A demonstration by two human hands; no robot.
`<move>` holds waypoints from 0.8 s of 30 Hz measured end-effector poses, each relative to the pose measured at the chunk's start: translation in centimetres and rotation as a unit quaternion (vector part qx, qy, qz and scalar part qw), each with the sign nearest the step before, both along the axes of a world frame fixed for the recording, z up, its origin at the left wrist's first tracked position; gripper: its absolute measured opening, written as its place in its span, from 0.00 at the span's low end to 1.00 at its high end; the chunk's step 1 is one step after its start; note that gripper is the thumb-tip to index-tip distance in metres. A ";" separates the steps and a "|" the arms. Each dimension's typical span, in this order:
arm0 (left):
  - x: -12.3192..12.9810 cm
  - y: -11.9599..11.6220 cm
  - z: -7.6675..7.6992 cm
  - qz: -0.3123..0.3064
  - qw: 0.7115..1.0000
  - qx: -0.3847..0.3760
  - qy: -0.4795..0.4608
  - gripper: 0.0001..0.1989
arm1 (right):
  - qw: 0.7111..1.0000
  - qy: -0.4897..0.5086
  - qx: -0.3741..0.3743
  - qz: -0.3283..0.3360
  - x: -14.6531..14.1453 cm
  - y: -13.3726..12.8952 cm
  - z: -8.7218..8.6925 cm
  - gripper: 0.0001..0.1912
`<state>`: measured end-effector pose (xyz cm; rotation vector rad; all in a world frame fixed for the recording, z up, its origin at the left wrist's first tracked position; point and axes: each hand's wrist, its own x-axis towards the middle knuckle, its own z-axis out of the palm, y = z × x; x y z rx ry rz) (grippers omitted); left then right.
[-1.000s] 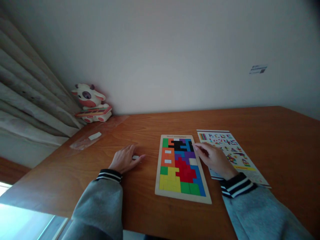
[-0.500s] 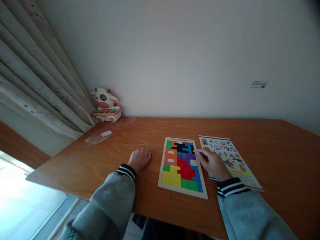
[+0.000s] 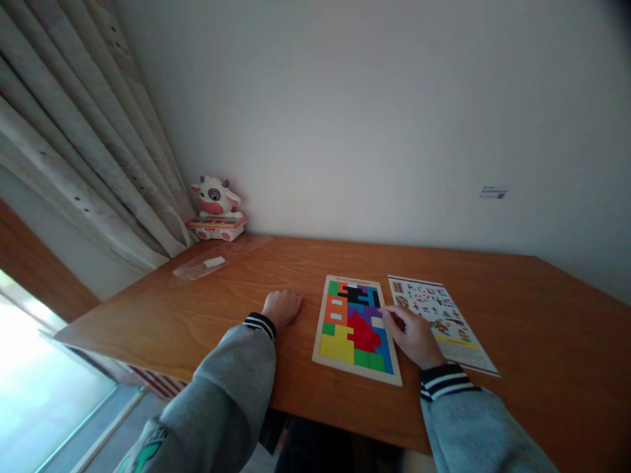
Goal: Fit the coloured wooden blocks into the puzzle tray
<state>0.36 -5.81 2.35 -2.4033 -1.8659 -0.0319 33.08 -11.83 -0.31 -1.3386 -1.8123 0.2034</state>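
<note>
A wooden puzzle board filled with coloured block pieces lies on the table in front of me. A few pale gaps show among the pieces, one near its right side. My right hand is at the board's right edge, thumb and forefinger pinched together beside the purple piece; whatever is between the fingertips, if anything, is too small to tell. Left of the board, my left hand rests on the table with its fingers curled and nothing visible in it. A printed pattern sheet lies partly under my right hand.
At the table's back left corner sits a cow toy with a keyboard. A clear plastic bag with a white label lies in front of it. Curtains hang at the left, and the wall stands behind the table.
The head view has shifted a little. My right hand has moved slightly down along the board's right edge, from the blue and black pieces to the purple one. My left hand stays on the table.
</note>
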 end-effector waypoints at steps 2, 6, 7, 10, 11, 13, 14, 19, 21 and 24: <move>0.4 0.1 -0.1 0.009 1.000 0.008 -0.021 0.25 | 1.000 0.002 -0.001 -0.010 0.0 0.1 0.0 0.16; 0.8 0.5 -0.3 -0.020 0.997 0.013 -0.067 0.23 | 0.999 0.013 -0.002 -0.039 0.3 0.0 0.1 0.18; 0.8 0.6 -0.3 -0.034 0.996 0.012 -0.077 0.22 | 0.999 0.016 -0.002 -0.046 0.4 0.0 0.2 0.18; 0.9 1.0 -0.4 -0.077 0.991 0.004 -0.109 0.20 | 0.998 0.027 0.003 -0.060 0.4 -0.1 0.6 0.18; 0.9 1.1 -0.4 -0.092 0.989 0.000 -0.120 0.20 | 0.998 0.030 0.004 -0.063 0.4 -0.1 0.7 0.19; 1.2 1.3 -0.5 -0.119 0.983 -0.004 -0.142 0.19 | 0.997 0.033 0.007 -0.070 0.4 -0.1 0.7 0.19; 1.4 1.5 -0.6 -0.132 0.979 -0.005 -0.153 0.18 | 0.997 0.034 0.008 -0.072 0.3 -0.1 0.7 0.19; 2.8 2.3 -1.2 -0.183 0.960 -0.005 -0.211 0.16 | 0.997 0.030 -0.009 -0.068 0.3 0.1 0.3 0.18; 3.2 2.7 -1.4 -0.190 0.953 -0.004 -0.235 0.16 | 0.997 0.036 -0.025 -0.057 0.0 0.2 0.5 0.18; 3.4 3.1 -1.5 -0.189 0.943 0.002 -0.274 0.16 | 0.997 0.057 -0.051 -0.027 -1.6 0.7 1.4 0.18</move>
